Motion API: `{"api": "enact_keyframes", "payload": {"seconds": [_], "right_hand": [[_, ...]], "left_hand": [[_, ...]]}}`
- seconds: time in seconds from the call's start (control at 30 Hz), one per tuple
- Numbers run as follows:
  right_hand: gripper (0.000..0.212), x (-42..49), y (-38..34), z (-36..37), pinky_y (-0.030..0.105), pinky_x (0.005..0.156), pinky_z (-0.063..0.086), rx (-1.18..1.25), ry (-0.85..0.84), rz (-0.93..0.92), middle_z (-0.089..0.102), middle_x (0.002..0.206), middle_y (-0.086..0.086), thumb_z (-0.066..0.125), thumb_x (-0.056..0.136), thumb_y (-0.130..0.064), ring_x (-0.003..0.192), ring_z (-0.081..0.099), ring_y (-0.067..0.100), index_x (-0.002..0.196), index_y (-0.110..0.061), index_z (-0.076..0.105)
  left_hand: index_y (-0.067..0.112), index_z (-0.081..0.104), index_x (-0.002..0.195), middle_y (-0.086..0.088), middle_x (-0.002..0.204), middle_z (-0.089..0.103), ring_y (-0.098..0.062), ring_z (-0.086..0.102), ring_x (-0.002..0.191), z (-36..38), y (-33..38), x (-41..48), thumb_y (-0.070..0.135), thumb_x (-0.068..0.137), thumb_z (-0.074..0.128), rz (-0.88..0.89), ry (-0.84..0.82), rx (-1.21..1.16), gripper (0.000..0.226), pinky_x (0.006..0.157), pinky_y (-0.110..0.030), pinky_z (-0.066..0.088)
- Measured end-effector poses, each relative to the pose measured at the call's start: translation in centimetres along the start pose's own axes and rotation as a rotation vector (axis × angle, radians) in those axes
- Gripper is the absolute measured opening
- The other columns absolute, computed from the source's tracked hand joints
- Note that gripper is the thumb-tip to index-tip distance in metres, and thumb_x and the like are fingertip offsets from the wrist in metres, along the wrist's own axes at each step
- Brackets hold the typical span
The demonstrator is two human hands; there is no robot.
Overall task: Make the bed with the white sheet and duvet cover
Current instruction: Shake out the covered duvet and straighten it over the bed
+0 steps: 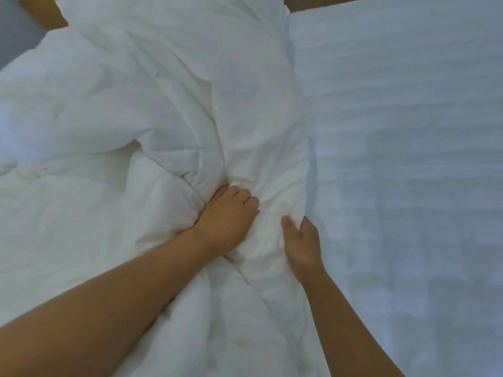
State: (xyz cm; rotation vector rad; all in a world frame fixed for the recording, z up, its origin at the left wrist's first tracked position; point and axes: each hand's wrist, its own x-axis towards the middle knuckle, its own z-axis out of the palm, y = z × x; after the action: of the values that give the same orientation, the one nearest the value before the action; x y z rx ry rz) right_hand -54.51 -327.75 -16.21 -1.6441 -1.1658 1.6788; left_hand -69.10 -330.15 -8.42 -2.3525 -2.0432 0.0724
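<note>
From the head camera, the bunched white duvet [163,104] is heaped on the left and middle of the bed. A flat striped cloth [408,159] lies just beside it on the right, and may be the sheet or the cover. The left hand [227,216] clutches a fistful of duvet. The right hand [300,244] pinches its edge, thumb on top and fingers hidden beneath. Both hands should probably find a true corner before pulling, then lift together so the filling spreads evenly.

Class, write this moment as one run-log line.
left hand: grips bunched duvet | right hand: grips duvet edge | striped fabric: lies flat beside duvet
</note>
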Motion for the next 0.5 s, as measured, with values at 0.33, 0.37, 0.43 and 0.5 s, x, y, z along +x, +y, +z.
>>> {"api": "enact_keyframes", "payload": {"seconds": [0.33,0.37,0.43,0.5], "right_hand": [[0.028,-4.1,-7.8,-5.1,0.033,0.067,0.046,0.047,-0.413,0.121,0.063,0.082,0.009,0.068,0.08,-0.03,0.073,0.06,0.018,0.094,-0.007,0.062],[0.012,-3.8,-8.2,-4.8,0.03,0.062,0.045,-0.129,-0.331,0.101,0.061,0.078,0.011,0.061,0.086,-0.012,0.07,0.057,0.02,0.09,-0.001,0.062],[0.015,-2.5,-8.0,-4.6,0.025,0.053,0.038,-0.23,-0.083,0.058,0.053,0.07,0.011,0.042,0.082,0.003,0.064,0.048,0.021,0.078,0.005,0.056],[0.02,-1.4,-7.9,-5.2,0.02,0.045,0.03,-0.067,0.096,0.077,0.043,0.064,0.007,0.035,0.08,0.006,0.057,0.039,0.02,0.067,-0.003,0.048]], "left_hand": [[-0.001,0.062,0.08,-0.014,0.077,0.06,-0.026,0.056,0.068,-2.1,7.9,-2.1,0.0,0.079,0.053,0.313,0.12,-0.448,0.01,0.065,-0.028,0.044],[0.001,0.064,0.079,-0.012,0.077,0.061,-0.024,0.057,0.067,-1.9,7.9,-2.5,0.007,0.082,0.05,0.337,0.114,-0.41,0.016,0.061,-0.031,0.048],[0.005,0.062,0.075,-0.008,0.072,0.057,-0.023,0.055,0.064,-1.9,7.7,-3.6,0.018,0.084,0.046,0.273,0.131,-0.419,0.022,0.057,-0.031,0.046],[0.005,0.059,0.087,-0.006,0.083,0.052,-0.023,0.051,0.078,-2.3,7.1,-4.1,0.018,0.086,0.05,-0.098,0.176,-0.551,0.016,0.071,-0.024,0.038]]}}
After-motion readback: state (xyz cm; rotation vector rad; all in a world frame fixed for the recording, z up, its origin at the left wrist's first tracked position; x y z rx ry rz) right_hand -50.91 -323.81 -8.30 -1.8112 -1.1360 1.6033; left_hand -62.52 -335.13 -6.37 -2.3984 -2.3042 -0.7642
